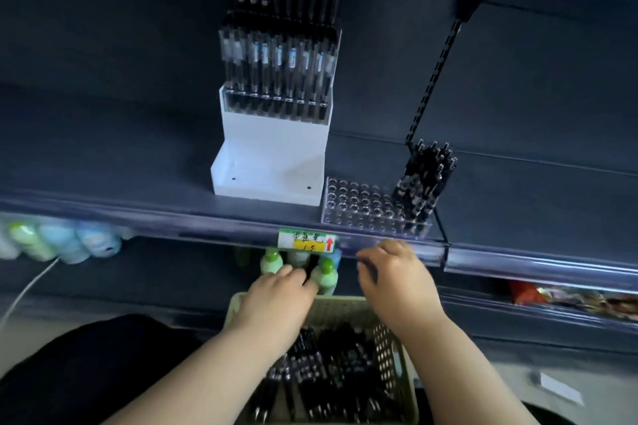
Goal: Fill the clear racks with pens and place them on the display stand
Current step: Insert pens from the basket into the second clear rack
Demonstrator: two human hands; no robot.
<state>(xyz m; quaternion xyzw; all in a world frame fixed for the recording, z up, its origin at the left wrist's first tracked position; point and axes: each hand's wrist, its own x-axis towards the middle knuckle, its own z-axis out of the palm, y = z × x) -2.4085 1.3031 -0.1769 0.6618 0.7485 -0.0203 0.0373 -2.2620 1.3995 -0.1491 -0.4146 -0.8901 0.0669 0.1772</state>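
Two filled racks (pixel 276 103) are standing on the display stand (pixel 272 148). The clear rack (pixel 359 207) beyond the right hand (pixel 393 276), whose grip is unclear, is sitting mostly unfilled. The left hand (pixel 276 300) is gripping a pen (pixel 310 269).

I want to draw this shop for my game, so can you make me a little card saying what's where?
display stand: white, on the shelf, filled racks on upper steps, lowest step bare
clear rack: right of the stand, pens only at its right end
basket: below the shelf, loose pens inside
left hand: grips a dark pen above the basket
right hand: near the shelf edge, grip too blurred to tell
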